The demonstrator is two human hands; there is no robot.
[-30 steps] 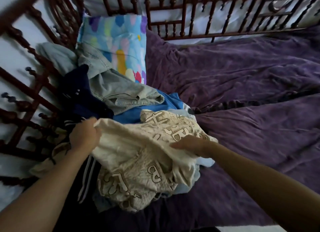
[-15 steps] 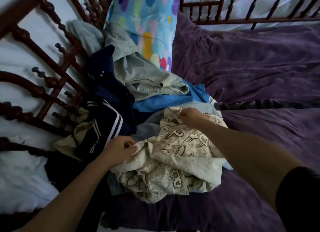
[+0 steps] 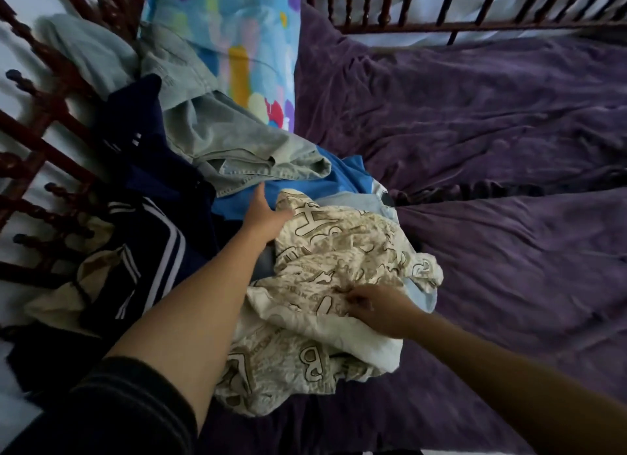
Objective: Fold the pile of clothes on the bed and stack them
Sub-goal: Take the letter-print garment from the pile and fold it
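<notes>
Cream printed garment [image 3: 339, 251], crumpled and marked with large brown letters, lies on top at the near end of the pile of clothes, resting on the bed's purple bedspread [image 3: 475, 149]. The right hand [image 3: 376, 307] pinches a fold of it near its middle, fingers curled into the cloth. The left hand [image 3: 264, 213] reaches to its far edge with the thumb spread upward. The fingertips meet the cloth there and are partly hidden, so I cannot tell whether they grip it.

A pale blue garment [image 3: 420, 295] shows from under the cream one at its right edge, and a bright blue garment [image 3: 342, 180] lies just beyond. A faded grey-green garment [image 3: 237, 149] sprawls over the bright blue one toward the pillow [image 3: 237, 30], which is light blue with multicoloured patches and sits at the far end. To the left, a navy garment with white stripes [image 3: 152, 247] lies against the dark turned-wood bed rail [image 3: 44, 108]. All these clothes are unfolded, heaped along the bed's left side.
</notes>
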